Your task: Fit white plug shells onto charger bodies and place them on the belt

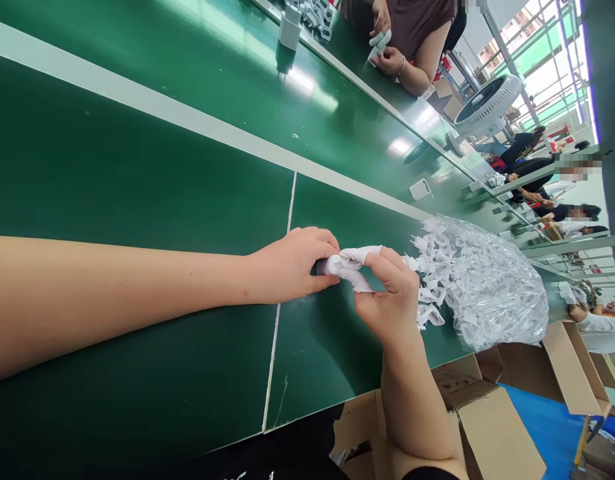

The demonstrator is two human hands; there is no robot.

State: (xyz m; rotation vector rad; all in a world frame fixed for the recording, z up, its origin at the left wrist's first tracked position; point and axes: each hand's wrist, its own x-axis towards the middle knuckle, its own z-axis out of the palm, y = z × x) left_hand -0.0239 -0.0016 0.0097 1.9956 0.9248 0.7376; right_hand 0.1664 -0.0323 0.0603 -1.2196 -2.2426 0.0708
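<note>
Over the green tabletop, my two hands meet at a small white part with a dark end. My left hand reaches in from the left, its fingers closed around the dark end. Opposite it, my right hand pinches the white side with thumb and index finger, both wrapped in white covers. The fingers hide most of the part, so its exact kind does not show. Just right of my right hand lies a heap of small white plastic pieces, spilling from a clear plastic bag.
Open cardboard boxes stand below the table's near edge. A pale strip runs along the tabletop. Across it are a white block, a flat white piece and a fan. A co-worker's hands hold a white part.
</note>
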